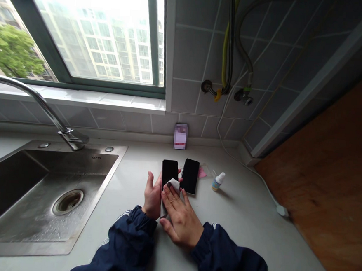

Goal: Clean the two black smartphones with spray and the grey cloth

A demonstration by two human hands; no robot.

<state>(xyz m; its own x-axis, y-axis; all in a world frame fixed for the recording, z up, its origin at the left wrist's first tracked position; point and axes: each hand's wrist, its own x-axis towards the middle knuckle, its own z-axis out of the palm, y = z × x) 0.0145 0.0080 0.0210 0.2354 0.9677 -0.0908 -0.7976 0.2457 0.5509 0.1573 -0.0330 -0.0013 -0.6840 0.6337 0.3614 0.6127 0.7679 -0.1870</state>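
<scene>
My left hand (pixel 152 196) cradles a black-screened smartphone (pixel 169 169), its thumb out to the left and fingertips showing past the right edge. Across the lower part of the screen lies a light grey cloth (pixel 174 183). The flattened fingers of my right hand (pixel 181 219) press this cloth onto the glass and cover much of it. Just right of the held phone, a second dark smartphone (pixel 190 177) lies face up on the counter. A small white-capped spray bottle (pixel 218 182) stands upright further right.
A third phone (pixel 180 136) with a lit screen leans against the tiled wall. Pink and clear pieces (pixel 202 172) lie behind the second phone. The steel sink (pixel 101 187) and tap (pixel 66 133) are at left. A white cable (pixel 253 168) with a plug crosses the right side.
</scene>
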